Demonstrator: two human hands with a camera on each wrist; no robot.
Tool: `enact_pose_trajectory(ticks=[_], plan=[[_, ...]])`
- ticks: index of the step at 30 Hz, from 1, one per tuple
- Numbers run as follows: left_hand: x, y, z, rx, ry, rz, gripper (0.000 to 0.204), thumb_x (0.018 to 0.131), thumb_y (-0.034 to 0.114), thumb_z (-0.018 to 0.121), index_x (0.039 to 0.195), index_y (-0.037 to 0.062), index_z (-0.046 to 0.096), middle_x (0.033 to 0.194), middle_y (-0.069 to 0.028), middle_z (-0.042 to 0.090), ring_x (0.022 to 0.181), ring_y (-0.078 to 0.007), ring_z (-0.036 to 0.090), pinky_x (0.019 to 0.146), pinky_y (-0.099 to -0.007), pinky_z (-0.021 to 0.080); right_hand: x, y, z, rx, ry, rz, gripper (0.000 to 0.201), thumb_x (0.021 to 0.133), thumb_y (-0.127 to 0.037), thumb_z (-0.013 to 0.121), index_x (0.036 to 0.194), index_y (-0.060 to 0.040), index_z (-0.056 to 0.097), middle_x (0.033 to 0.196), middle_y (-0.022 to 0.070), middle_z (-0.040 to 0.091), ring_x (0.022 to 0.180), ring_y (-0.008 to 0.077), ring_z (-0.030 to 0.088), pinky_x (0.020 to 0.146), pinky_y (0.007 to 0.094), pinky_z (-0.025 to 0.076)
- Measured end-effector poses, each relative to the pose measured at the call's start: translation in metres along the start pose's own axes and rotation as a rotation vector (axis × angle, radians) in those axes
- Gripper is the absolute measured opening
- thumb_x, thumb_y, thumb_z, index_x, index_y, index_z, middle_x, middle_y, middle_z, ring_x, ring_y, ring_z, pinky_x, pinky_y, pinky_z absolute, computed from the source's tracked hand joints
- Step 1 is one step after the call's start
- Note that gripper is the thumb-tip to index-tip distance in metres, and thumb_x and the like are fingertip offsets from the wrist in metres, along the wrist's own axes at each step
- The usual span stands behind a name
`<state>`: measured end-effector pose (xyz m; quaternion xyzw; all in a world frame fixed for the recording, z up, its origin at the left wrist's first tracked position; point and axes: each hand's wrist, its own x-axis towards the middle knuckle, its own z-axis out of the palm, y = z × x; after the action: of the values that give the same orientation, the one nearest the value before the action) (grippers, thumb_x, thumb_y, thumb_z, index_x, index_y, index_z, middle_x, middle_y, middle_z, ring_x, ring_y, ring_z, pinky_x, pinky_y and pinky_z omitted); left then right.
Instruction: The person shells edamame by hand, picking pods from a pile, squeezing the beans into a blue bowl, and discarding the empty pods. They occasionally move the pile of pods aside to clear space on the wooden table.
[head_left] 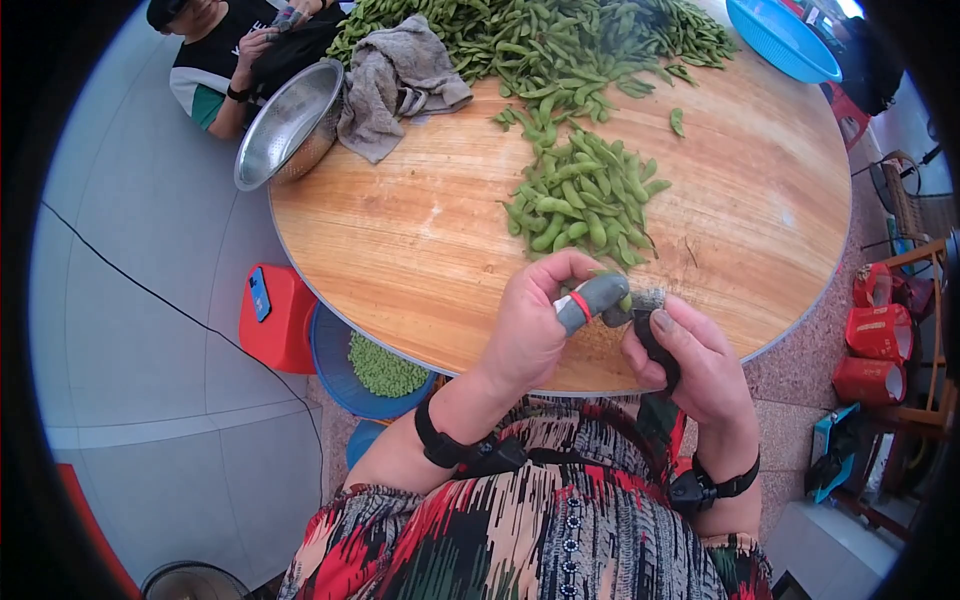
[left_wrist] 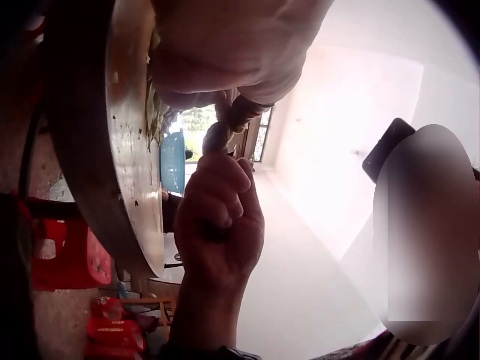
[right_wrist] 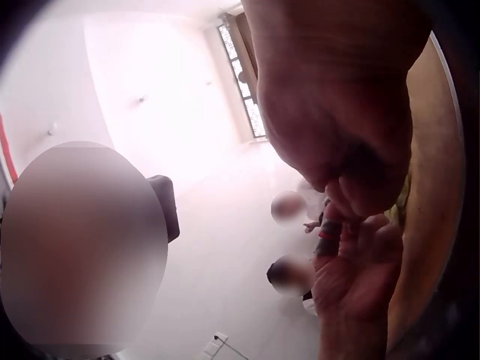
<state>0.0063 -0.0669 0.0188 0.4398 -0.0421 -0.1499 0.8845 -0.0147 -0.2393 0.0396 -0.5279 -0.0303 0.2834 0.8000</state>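
Observation:
In the head view both hands meet over the near edge of the table. My left hand [head_left: 525,325], its thumb in a grey cover with a red band, pinches a green soybean pod [head_left: 625,301]. From the other side the curled fingers of my right hand [head_left: 705,365] grip at the same pod, mostly hidden by the fingers. Grey and black wraps [head_left: 657,352] cover some of the right fingers. Just beyond lies a small heap of soybean pods [head_left: 585,195]. In the left wrist view, the right hand [left_wrist: 217,225] shows its fingers curled inward.
A large pod pile [head_left: 560,45] covers the far side of the round wooden table [head_left: 420,240]. A grey cloth [head_left: 395,85] and tilted metal bowl [head_left: 295,125] lie at the left edge. Below, a blue basin [head_left: 335,365] holds shelled beans, beside a red stool [head_left: 275,335]. Another person sits far left.

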Motion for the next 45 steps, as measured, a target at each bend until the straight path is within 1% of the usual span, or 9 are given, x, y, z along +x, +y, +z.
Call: enact_pose_trajectory(ticks=[9, 15, 21, 27, 30, 32, 35, 39, 45], plan=[[-0.003, 0.001, -0.001, 0.126, 0.021, -0.005, 0.018, 0.08, 0.012, 0.065, 0.094, 0.0036, 0.058, 0.084, 0.0012, 0.056, 0.073, -0.0049, 0.05, 0.063, -0.0168, 0.038, 0.005, 0.003, 0.006, 0.04, 0.067, 0.012, 0.015, 0.094, -0.015, 0.041, 0.096, -0.0046, 0.052, 0.066, -0.0017, 0.048, 0.049, 0.0014, 0.034, 0.042, 0.0157, 0.026], [0.002, 0.004, -0.013, -0.081, -0.324, -0.09, 0.019, 0.082, 0.019, 0.063, 0.092, 0.0041, 0.057, 0.088, 0.001, 0.055, 0.078, -0.0049, 0.051, 0.064, -0.0171, 0.04, 0.007, 0.004, 0.003, 0.478, -0.138, 0.184, 0.013, 0.093, -0.015, 0.044, 0.094, -0.0061, 0.054, 0.066, -0.0019, 0.05, 0.044, 0.0007, 0.032, 0.038, 0.0148, 0.024], [0.006, -0.008, -0.009, 0.319, -0.045, 0.018, 0.024, 0.078, 0.008, 0.066, 0.098, 0.0037, 0.053, 0.089, 0.0007, 0.055, 0.079, -0.0056, 0.053, 0.069, -0.0182, 0.043, 0.026, 0.025, 0.0, -0.578, 0.215, -0.414, 0.008, 0.089, -0.013, 0.052, 0.09, -0.0065, 0.056, 0.062, -0.0037, 0.05, 0.045, 0.0003, 0.036, 0.039, 0.0152, 0.025], [0.003, 0.001, -0.014, 0.115, -0.033, -0.023, 0.035, 0.078, 0.006, 0.066, 0.111, 0.0012, 0.054, 0.086, 0.0005, 0.057, 0.075, -0.0057, 0.053, 0.065, -0.0185, 0.044, 0.02, 0.003, -0.002, 0.256, 0.103, 0.124, 0.011, 0.089, -0.016, 0.052, 0.089, -0.0065, 0.058, 0.061, -0.0041, 0.049, 0.049, 0.0006, 0.038, 0.044, 0.0158, 0.028], [0.004, 0.0, -0.019, -0.026, -0.06, -0.146, 0.044, 0.078, 0.006, 0.065, 0.12, 0.0027, 0.051, 0.08, 0.0018, 0.058, 0.068, -0.0054, 0.051, 0.059, -0.0194, 0.042, 0.021, -0.002, -0.007, -0.17, 0.116, 0.134, 0.014, 0.088, -0.016, 0.054, 0.092, -0.0042, 0.059, 0.06, -0.003, 0.051, 0.052, 0.0016, 0.041, 0.047, 0.0168, 0.032], [0.003, 0.004, -0.002, 0.787, -0.064, 0.164, 0.048, 0.076, 0.005, 0.065, 0.123, 0.0062, 0.05, 0.073, -0.0004, 0.058, 0.061, -0.0068, 0.049, 0.055, -0.0205, 0.039, 0.024, -0.014, -0.002, -0.654, 0.374, -0.204, 0.016, 0.087, -0.016, 0.055, 0.092, -0.0011, 0.06, 0.062, -0.0018, 0.055, 0.054, 0.0033, 0.045, 0.049, 0.0199, 0.036], [0.002, 0.003, 0.001, 0.809, -0.074, 0.227, 0.054, 0.075, 0.005, 0.065, 0.125, 0.0099, 0.048, 0.071, -0.0043, 0.056, 0.059, -0.0088, 0.048, 0.055, -0.0209, 0.039, 0.023, -0.011, -0.005, -0.758, 0.251, -0.226, 0.018, 0.085, -0.015, 0.057, 0.092, 0.0015, 0.06, 0.066, -0.0012, 0.058, 0.058, 0.0048, 0.049, 0.052, 0.0226, 0.039], [0.005, -0.003, -0.015, 0.996, -0.369, 0.605, 0.04, 0.073, 0.001, 0.063, 0.112, 0.0094, 0.06, 0.071, -0.0069, 0.057, 0.061, -0.0182, 0.057, 0.056, -0.0267, 0.045, 0.016, -0.004, -0.015, -0.044, 0.121, 0.035, 0.011, 0.085, -0.013, 0.058, 0.083, -0.0022, 0.056, 0.056, -0.0041, 0.048, 0.045, 0.0013, 0.038, 0.04, 0.0187, 0.029], [0.001, 0.004, -0.008, 0.823, -0.337, 0.466, 0.014, 0.077, 0.001, 0.06, 0.091, 0.0052, 0.06, 0.074, -0.0054, 0.058, 0.065, -0.0155, 0.058, 0.056, -0.0253, 0.045, 0.016, 0.008, -0.009, 0.386, 0.089, 0.114, 0.014, 0.085, -0.017, 0.058, 0.082, -0.0053, 0.052, 0.053, -0.0074, 0.038, 0.041, 0.0007, 0.031, 0.036, 0.0169, 0.023]])
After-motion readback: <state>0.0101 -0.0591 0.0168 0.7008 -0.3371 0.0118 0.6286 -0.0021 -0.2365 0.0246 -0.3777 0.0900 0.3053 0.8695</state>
